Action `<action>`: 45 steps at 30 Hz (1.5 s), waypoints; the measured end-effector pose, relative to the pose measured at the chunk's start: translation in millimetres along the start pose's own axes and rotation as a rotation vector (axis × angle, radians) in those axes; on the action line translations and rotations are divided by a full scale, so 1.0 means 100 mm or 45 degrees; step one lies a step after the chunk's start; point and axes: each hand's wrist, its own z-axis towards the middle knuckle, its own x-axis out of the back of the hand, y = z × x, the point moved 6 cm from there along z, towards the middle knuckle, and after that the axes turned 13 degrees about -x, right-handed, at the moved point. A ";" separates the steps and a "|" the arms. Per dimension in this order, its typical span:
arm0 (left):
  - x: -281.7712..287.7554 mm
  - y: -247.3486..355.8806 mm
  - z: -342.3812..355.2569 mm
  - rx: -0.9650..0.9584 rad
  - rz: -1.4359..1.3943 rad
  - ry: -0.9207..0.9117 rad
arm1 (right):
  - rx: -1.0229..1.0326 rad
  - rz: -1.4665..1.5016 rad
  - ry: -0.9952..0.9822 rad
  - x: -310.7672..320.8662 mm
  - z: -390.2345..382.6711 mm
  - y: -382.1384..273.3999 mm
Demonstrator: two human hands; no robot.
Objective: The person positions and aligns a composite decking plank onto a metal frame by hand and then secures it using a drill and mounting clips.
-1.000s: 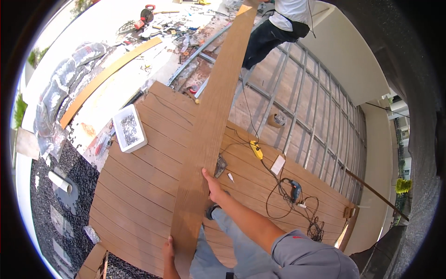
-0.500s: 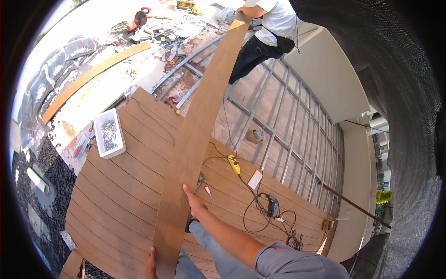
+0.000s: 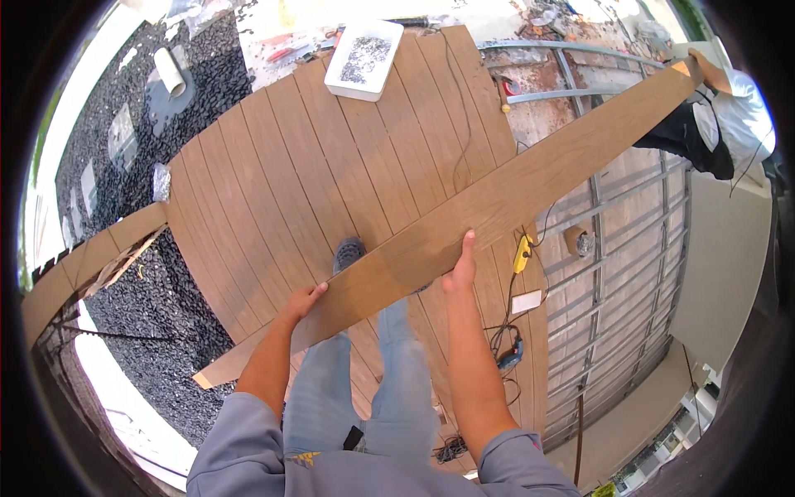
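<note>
A long brown deck board (image 3: 505, 195) slants across my body, its near end low at the left and its far end up at the right. My left hand (image 3: 303, 303) is closed on the board's far edge close to the near end, the thumb on top. Further along, my right hand (image 3: 460, 269) grips the near edge, its thumb also on the upper face. The fingers of both hands are mostly hidden under the board. At the far end a co-worker's hand (image 3: 710, 73) holds the same board. It hangs above laid decking (image 3: 331, 157).
A white tub (image 3: 385, 79) of small dark pieces stands on the decking's far edge. To the right lie a yellow socket strip (image 3: 522, 253), a white box (image 3: 526, 301), a blue drill (image 3: 511, 354) and cables. Beyond is an open metal frame (image 3: 600, 215); dark gravel (image 3: 178, 331) borders the left.
My view has turned left, and the board now slants more across me. My left hand, formerly at the near end, grips further along the board. The co-worker still holds the far end.
</note>
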 end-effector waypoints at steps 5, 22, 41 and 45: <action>0.03 0.02 -0.09 0.047 0.046 -0.001 | 0.072 0.001 -0.019 -0.11 0.02 0.06; -0.13 -0.08 0.31 -0.009 0.069 -0.104 | 0.268 0.171 0.125 0.10 0.13 -0.15; 0.05 -0.37 0.49 0.104 -0.252 -0.240 | 0.226 0.143 0.259 0.11 0.30 -0.02; 0.04 -0.36 0.50 0.070 -0.282 -0.178 | 0.233 0.159 0.260 0.13 0.33 -0.02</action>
